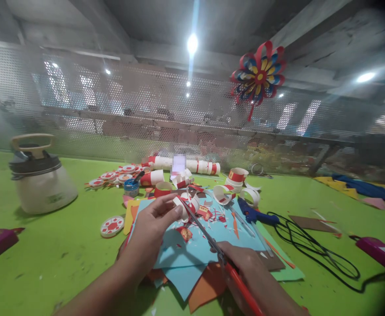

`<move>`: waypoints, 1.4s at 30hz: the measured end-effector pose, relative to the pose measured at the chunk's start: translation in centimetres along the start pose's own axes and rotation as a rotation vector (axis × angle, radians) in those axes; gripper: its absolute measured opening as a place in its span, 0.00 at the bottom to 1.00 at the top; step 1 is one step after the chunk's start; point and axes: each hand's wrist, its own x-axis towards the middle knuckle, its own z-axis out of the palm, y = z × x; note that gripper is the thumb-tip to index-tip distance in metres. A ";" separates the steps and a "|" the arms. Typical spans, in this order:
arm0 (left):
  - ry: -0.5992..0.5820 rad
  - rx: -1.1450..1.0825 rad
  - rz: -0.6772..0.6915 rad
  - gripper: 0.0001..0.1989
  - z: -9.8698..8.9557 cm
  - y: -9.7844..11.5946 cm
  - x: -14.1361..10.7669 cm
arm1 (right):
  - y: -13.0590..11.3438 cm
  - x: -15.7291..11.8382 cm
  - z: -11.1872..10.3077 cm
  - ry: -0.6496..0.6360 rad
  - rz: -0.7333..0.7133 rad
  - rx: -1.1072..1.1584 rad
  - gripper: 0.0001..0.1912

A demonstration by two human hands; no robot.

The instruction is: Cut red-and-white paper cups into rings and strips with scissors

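Head view. Blur is softening the paper edges; my right hand (pixel 246 265) is partly hiding the scissors (pixel 208 236), and the lower frame is cropping their red handle. That hand is closing round the handle. My left hand (pixel 156 217) is pinching a white-and-red paper piece (pixel 183 207) above blue sheets (pixel 175 252), beside the blades.

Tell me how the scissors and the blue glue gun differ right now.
The scissors are gripped in the right hand, while the blue glue gun lies with no hand on it. The scissors have long, slim metal blades and red handles; the glue gun has a chunkier blue body. A black cord trails by the glue gun, whereas the scissors have none. Both are hand tools with brightly coloured grips.
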 end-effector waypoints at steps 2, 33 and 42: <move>-0.027 -0.083 -0.033 0.23 0.1 0.4 0.0 | 0.2 -0.1 0.3 0.013 -0.004 -0.027 0.06; -0.015 -0.230 -0.091 0.15 0.5 0.6 -0.1 | 0.7 -0.2 0.7 0.030 0.000 0.029 0.10; 0.013 -0.214 -0.086 0.16 0.5 1.0 -0.1 | -0.3 0.5 -0.6 -0.022 0.016 0.129 0.11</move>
